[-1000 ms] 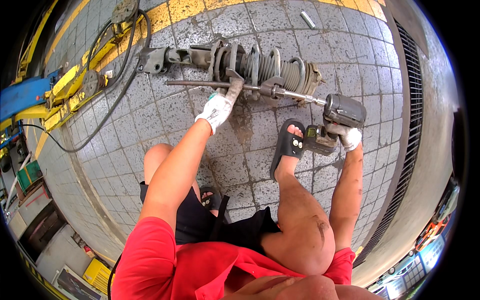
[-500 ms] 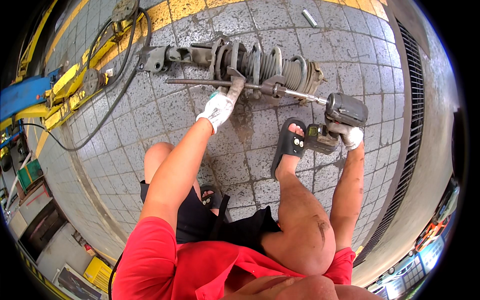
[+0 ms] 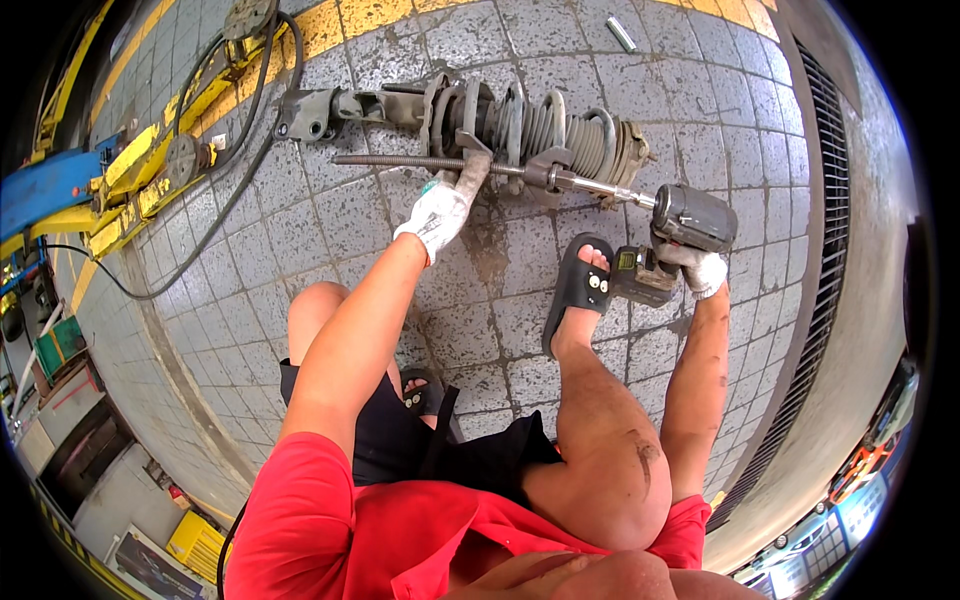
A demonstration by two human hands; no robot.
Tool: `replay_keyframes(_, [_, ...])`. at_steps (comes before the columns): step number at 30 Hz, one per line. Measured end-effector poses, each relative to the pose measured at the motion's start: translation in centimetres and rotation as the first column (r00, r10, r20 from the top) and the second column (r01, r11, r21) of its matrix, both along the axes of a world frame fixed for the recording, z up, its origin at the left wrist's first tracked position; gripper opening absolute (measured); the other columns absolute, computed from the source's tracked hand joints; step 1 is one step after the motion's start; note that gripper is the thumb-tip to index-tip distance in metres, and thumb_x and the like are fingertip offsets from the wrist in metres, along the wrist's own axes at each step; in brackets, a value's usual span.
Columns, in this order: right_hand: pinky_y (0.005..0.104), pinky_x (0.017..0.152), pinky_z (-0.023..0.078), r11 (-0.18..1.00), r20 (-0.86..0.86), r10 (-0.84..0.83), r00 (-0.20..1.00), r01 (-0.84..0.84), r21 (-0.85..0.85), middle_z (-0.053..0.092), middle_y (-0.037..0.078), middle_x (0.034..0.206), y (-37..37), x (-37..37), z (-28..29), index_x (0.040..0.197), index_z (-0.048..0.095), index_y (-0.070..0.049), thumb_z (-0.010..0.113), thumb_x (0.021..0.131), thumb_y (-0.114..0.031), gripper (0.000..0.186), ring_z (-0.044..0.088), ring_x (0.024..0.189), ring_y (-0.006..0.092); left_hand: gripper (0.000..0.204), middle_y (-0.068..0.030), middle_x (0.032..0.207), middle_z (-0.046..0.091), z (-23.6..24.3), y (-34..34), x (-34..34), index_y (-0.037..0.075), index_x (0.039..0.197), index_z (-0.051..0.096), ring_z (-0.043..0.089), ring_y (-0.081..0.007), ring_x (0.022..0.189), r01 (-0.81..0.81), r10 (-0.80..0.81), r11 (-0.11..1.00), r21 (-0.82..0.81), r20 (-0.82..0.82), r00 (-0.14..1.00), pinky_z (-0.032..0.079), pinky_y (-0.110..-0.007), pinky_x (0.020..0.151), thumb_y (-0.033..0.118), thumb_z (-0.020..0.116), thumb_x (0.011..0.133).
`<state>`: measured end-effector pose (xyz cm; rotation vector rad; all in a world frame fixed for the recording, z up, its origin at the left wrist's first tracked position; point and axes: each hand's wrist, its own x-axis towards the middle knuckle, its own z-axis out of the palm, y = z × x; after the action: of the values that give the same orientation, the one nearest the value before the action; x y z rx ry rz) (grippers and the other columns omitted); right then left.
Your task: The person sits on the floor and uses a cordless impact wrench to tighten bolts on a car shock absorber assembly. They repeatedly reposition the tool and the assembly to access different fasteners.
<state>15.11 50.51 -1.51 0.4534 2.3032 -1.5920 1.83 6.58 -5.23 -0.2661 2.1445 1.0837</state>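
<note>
A strut with a grey coil spring (image 3: 556,115) lies crosswise on the floor in front of me. Along its near side runs a spring compressor (image 3: 390,162), a long threaded rod with jaws hooked on the coils. My left hand (image 3: 438,212), in a dirty white glove, is closed around the compressor at its left jaw. In my right hand (image 3: 698,268), also gloved, is the handle of a dark cordless impact wrench (image 3: 695,217). A silver socket extension (image 3: 605,189) joins the wrench to the rod's right end. The wrench's battery end is beside my right sandal (image 3: 580,285).
A small silver tube (image 3: 620,34) lies on the tiles beyond the strut. At the left are yellow and blue lift arms (image 3: 125,195) with a black cable (image 3: 215,230) looping over the floor. A drain grate (image 3: 828,150) runs along the right.
The compressor and the strut have shifted very slightly away from me. Both hands keep their hold, and the wrench stays on the rod's end.
</note>
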Motion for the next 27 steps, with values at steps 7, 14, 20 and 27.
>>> replay_keyframes(7, [0.0356,0.081,0.055,0.994,0.061,-0.058,0.996,0.063,-0.092,0.074,0.000,0.099,-1.0,-0.5,1.5,0.106,0.076,-0.008,0.083,0.075,-0.010,0.032,0.066,0.088,0.0166,0.125,-0.0319,0.157,0.053,2.8,0.6,-0.3,-0.007,0.155,0.050,0.047,-0.0444,0.150,0.005,-0.003,0.999,-0.038,0.044,0.999,0.037,-0.045,0.123,0.098,0.036,0.088])
replay_keyframes(14, [0.0349,0.081,0.055,1.000,0.022,-0.014,1.000,0.014,-0.023,0.074,0.001,0.098,-1.2,-0.5,1.9,0.105,0.076,-0.008,0.081,0.076,-0.010,0.029,0.066,0.087,0.0162,0.117,-0.0289,0.159,0.051,0.1,0.1,-0.2,-0.006,0.156,0.049,0.046,-0.0415,0.149,-0.009,0.011,0.999,-0.031,0.053,0.999,0.036,-0.040,0.122,0.092,0.045,0.092])
replay_keyframes(20, [0.0347,0.080,0.055,0.998,-0.029,0.033,0.999,-0.031,0.061,0.073,0.000,0.096,-0.5,-0.2,1.1,0.104,0.076,-0.008,0.082,0.077,-0.011,0.027,0.065,0.086,0.0155,0.128,-0.0321,0.159,0.050,1.4,0.3,-0.4,-0.010,0.158,0.044,0.045,-0.0432,0.151,0.036,-0.035,0.999,-0.014,0.079,0.996,0.036,-0.043,0.123,0.097,0.040,0.088])
replay_keyframes(27, [0.0349,0.080,0.055,0.999,-0.020,0.024,1.000,-0.023,0.044,0.073,-0.001,0.097,-0.2,0.1,0.3,0.105,0.076,-0.009,0.084,0.075,-0.009,0.030,0.065,0.087,0.0154,0.115,-0.0262,0.143,0.063,1.5,0.8,0.6,-0.004,0.147,0.058,0.059,-0.0382,0.133,-0.105,0.102,0.990,-0.099,-0.035,0.994,0.045,-0.041,0.111,0.094,0.046,0.089])
